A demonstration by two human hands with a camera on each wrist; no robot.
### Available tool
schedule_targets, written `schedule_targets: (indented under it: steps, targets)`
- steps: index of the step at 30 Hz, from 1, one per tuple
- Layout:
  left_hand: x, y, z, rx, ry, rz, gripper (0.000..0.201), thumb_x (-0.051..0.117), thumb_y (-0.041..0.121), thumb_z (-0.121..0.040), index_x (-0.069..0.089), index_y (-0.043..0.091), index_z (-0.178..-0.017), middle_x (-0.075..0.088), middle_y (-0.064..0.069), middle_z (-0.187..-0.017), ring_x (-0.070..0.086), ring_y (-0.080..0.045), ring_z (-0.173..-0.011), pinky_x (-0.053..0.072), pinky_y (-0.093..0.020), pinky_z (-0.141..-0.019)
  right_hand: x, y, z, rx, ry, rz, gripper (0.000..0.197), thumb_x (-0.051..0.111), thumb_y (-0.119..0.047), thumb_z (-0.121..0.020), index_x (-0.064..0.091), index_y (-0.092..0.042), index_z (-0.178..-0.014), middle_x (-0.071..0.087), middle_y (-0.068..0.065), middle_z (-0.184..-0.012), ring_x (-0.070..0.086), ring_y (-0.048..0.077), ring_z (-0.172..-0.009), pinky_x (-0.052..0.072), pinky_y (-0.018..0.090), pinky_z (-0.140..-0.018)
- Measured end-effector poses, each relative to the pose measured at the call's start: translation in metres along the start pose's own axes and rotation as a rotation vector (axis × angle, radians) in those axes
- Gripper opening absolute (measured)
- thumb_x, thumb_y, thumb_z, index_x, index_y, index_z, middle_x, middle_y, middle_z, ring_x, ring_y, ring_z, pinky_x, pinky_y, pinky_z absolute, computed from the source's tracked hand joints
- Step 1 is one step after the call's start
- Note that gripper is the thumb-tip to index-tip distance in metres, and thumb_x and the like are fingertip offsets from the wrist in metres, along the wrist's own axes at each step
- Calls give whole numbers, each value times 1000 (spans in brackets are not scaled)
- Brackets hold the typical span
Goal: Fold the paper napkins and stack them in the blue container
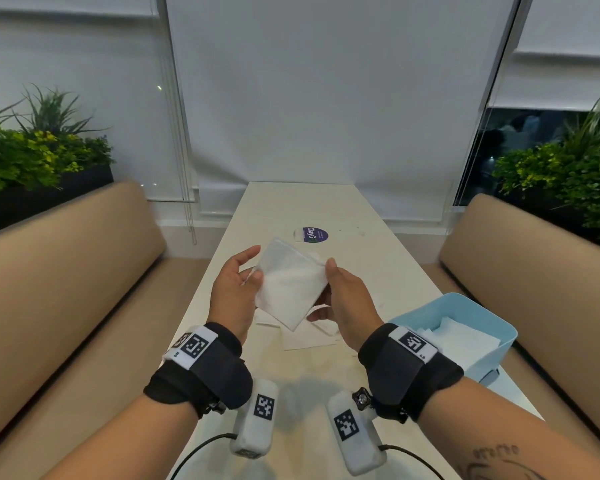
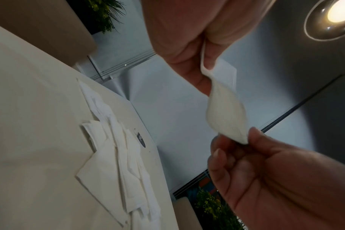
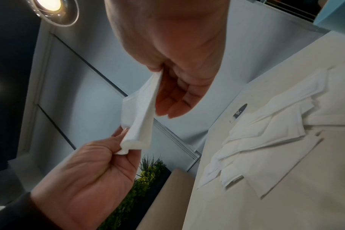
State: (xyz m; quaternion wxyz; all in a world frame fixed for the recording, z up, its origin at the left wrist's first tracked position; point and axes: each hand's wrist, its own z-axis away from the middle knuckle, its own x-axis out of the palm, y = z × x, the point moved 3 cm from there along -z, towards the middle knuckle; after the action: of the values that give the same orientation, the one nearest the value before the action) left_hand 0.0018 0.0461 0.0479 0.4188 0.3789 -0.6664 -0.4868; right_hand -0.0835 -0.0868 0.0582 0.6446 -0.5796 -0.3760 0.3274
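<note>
From the head we see the blue container (image 1: 499,327) at the right edge of the counter (image 1: 291,206) holding folded napkins (image 1: 461,337), while left grip (image 1: 236,292) and right grip (image 1: 347,303) each pinch one napkin (image 1: 290,285) above the counter. The left wrist shows it edge-on, bowed between the pinches; the right wrist shows us a loose pile (image 3: 266,140) spread on the counter.

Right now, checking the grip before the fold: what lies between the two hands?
One white napkin: the left hand pinches one edge, the right hand the opposite one. The head view shows it.
</note>
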Motion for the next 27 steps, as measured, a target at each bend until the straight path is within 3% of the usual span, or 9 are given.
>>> schedule_targets:
  steps: [3, 6, 12, 16, 20, 24, 27]
  targets:
    - [3, 3, 1, 12, 9, 34, 35, 44, 2, -96, 55, 33, -107, 63, -14, -107, 62, -24, -92, 51, -38, -78, 5, 8, 3, 20, -170, 74, 20, 57, -29, -93, 61, -11, -100, 63, 7, -83, 60, 17, -63, 52, 32, -57]
    - [7, 5, 0, 30, 37, 29, 36, 45, 3, -96, 56, 36, -104, 62, -12, -101, 61, -24, -93, 50, -41, -82, 5, 12, 6, 12, -234, 194, 8, 69, -8, -83, 64, -7, -89, 64, 10, -76, 59, 18, -58, 54, 28, -55]
    - [11, 8, -2, 54, 100, 70, 36, 44, 3, -97, 55, 37, -102, 64, -5, -96, 62, -13, -80, 51, -36, -75, -18, 1, 3, 4, -149, 126, 12, 62, -6, -89, 60, 1, -80, 62, 13, -66, 57, 15, -46, 52, 25, -48]
    - [18, 12, -3, 34, 133, 68, 37, 45, 6, -96, 58, 41, -100, 65, -9, -110, 62, -20, -93, 50, -48, -87, -39, -14, 3, -42, -62, 147, 18, 58, -17, -93, 64, -2, -84, 60, 10, -69, 55, 15, -52, 50, 25, -49]
    - [46, 18, 3, 31, 106, 87, 36, 47, 9, -96, 58, 43, -98, 62, -12, -117, 61, -25, -101, 51, -45, -86, -56, -28, 4, -64, -33, 152, 31, 64, -35, -86, 63, -5, -93, 64, 7, -81, 60, 15, -67, 53, 28, -54]
    - [83, 25, 11, 12, -24, 165, 32, 44, 4, -97, 53, 34, -104, 62, -9, -112, 61, -22, -100, 52, -40, -86, -75, -43, 7, -139, 1, 208, 12, 64, -15, -88, 58, -8, -80, 64, 7, -81, 61, 15, -65, 52, 24, -50]
    - [105, 29, 18, 13, -146, 167, 31, 44, -1, -95, 50, 27, -106, 63, -6, -101, 62, -18, -92, 56, -31, -74, -104, -62, 8, -161, 59, 225, 13, 59, -11, -91, 57, -2, -83, 62, 7, -79, 61, 15, -65, 54, 24, -52]
